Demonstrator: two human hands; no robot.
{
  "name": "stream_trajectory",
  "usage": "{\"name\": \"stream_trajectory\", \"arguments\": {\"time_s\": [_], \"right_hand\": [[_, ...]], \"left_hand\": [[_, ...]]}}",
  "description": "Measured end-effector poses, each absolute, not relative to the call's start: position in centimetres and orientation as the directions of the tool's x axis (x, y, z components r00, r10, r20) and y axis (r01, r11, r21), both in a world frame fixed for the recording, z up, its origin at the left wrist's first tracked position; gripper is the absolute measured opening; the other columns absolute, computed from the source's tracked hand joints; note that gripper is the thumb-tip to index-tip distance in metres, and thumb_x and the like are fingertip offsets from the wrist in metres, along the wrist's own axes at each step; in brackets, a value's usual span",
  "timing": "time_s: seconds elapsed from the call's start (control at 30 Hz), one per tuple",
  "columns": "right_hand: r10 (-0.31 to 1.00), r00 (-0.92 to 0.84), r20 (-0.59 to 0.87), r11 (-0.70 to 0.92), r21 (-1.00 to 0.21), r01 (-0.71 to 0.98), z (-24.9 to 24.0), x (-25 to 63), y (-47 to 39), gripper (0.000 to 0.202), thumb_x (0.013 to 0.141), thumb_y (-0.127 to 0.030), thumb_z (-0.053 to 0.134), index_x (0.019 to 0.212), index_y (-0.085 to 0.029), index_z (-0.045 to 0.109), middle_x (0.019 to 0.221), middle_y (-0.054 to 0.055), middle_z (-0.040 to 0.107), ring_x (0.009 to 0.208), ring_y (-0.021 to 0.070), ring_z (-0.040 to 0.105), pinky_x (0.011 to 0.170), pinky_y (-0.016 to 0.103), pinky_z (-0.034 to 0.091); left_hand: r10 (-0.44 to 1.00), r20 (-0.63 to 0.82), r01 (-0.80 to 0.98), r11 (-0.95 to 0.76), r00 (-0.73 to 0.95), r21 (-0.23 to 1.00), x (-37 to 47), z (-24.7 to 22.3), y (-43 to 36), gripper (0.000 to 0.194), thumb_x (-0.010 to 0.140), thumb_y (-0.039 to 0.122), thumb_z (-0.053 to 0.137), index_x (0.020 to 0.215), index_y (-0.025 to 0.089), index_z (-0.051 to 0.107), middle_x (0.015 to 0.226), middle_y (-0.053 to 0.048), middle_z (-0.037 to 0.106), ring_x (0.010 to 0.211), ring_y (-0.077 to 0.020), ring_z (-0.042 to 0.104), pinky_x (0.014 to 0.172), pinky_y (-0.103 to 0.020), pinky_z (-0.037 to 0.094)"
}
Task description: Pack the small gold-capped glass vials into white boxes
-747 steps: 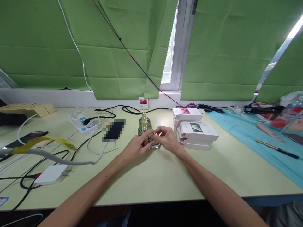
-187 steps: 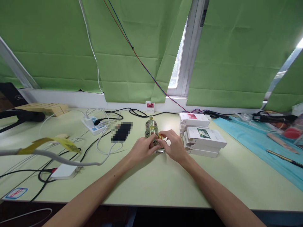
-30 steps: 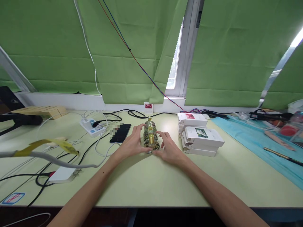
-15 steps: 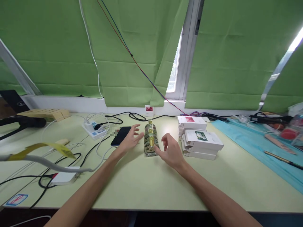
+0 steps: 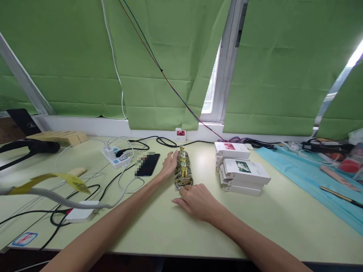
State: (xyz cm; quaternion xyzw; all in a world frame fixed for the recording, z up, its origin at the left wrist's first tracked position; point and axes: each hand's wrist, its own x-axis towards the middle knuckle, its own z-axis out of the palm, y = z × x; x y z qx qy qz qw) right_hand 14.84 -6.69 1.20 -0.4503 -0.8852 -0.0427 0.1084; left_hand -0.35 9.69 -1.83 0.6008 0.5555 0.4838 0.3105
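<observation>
A row of several clear glass bottles with gold caps [image 5: 183, 181], which look like perfume bottles, stands one behind another on the table, running away from me. My left hand [image 5: 170, 163] lies along the left side of the row, fingers stretched forward and touching or nearly touching the glass. At the near end, my right hand [image 5: 200, 202] rests low by the front bottle. Its fingers are bent toward the glass and its thumb points left, apart from them. Neither hand is wrapped round a bottle. The right fingertips are partly hidden.
White boxes [image 5: 246, 173] are stacked to the right, and a small box [image 5: 180, 135] stands at the back. On the left lie a phone [image 5: 148, 165], a power strip [image 5: 115, 156] and tangled cables. Blue sheeting [image 5: 295, 166] covers the far right.
My left hand has moved in against the left side of the row. The right hand has come down from the right side to the near end. The bottles look more closely lined up.
</observation>
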Motion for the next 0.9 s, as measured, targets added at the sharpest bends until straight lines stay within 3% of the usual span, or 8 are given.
{"name": "stream_trajectory", "arguments": {"time_s": [0.1,0.23,0.37,0.67,0.9], "right_hand": [[0.813,-0.555,0.175,0.565,-0.005,0.825,1.6,14.2,-7.2,0.046,0.104,-0.049,0.041,0.100,-0.013,0.069,0.090,0.011,0.074,0.074,0.0243,0.070,0.056,0.030,0.040],[0.854,-0.496,0.158,0.513,-0.088,0.854,2.1,13.5,-7.5,0.049,0.103,-0.053,0.040,0.105,-0.012,0.067,0.097,0.014,0.074,0.083,0.0279,0.071,0.064,0.033,0.048],[0.874,-0.455,0.172,0.482,-0.180,0.857,2.2,13.1,-7.2,0.052,0.104,-0.053,0.037,0.108,-0.010,0.066,0.105,0.016,0.072,0.093,0.0305,0.070,0.073,0.036,0.051],[0.918,-0.361,0.161,0.394,-0.291,0.872,2.3,13.0,-6.7,0.046,0.106,-0.046,0.037,0.101,-0.011,0.067,0.101,0.015,0.074,0.089,0.0284,0.070,0.070,0.033,0.047],[0.940,-0.270,0.208,0.326,-0.321,0.889,1.7,14.7,-5.8,0.047,0.105,-0.046,0.040,0.075,-0.018,0.062,0.072,0.007,0.069,0.067,0.0216,0.065,0.057,0.030,0.034]], "left_hand": [[0.984,0.173,0.292,-0.151,-0.050,0.944,-0.2,-0.9,11.7,0.066,0.090,0.072,0.042,0.126,0.019,0.058,0.144,-0.018,0.055,0.140,-0.0330,0.043,0.111,-0.042,0.035],[0.995,0.097,0.191,-0.096,0.004,0.977,0.0,-0.4,13.6,0.069,0.089,0.076,0.034,0.113,0.020,0.065,0.125,-0.017,0.068,0.122,-0.0308,0.060,0.099,-0.040,0.047],[0.996,0.069,0.135,-0.075,0.051,0.988,0.5,-0.8,13.8,0.071,0.087,0.078,0.034,0.097,0.018,0.070,0.113,-0.015,0.073,0.109,-0.0286,0.066,0.090,-0.035,0.051],[0.995,0.087,0.165,-0.092,0.038,0.982,0.5,-1.5,13.6,0.068,0.086,0.075,0.042,0.104,0.016,0.071,0.108,-0.014,0.075,0.104,-0.0293,0.067,0.087,-0.036,0.049],[0.987,0.158,0.236,-0.150,-0.014,0.960,-0.2,-1.5,12.3,0.061,0.089,0.070,0.041,0.095,0.018,0.072,0.100,-0.011,0.076,0.099,-0.0292,0.066,0.089,-0.037,0.047]]}}
